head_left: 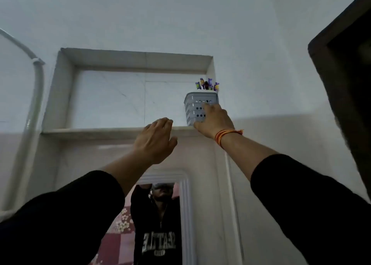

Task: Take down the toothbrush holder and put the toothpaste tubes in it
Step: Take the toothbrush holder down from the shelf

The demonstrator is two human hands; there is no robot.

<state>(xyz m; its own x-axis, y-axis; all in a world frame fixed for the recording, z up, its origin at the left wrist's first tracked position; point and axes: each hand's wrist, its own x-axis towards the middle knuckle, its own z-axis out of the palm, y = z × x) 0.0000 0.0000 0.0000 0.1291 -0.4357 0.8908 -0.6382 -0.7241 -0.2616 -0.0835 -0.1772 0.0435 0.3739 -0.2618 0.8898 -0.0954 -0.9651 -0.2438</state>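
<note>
A grey perforated toothbrush holder (195, 108) stands at the right end of a high wall niche, with purple and yellow toothbrush heads (207, 83) sticking out of its top. My right hand (214, 121) is raised to it, fingers spread against its front and lower right side; whether it grips the holder is unclear. My left hand (155, 140) is lifted with fingers apart just below the niche's ledge (90, 132), left of the holder, holding nothing. No toothpaste tubes are in view.
The niche (128, 96) is recessed in a white wall above a white-framed mirror (160, 220) that reflects a person in a black sweatshirt. A grey pipe (35, 96) runs down the left. A dark wooden frame (341, 73) stands at the right.
</note>
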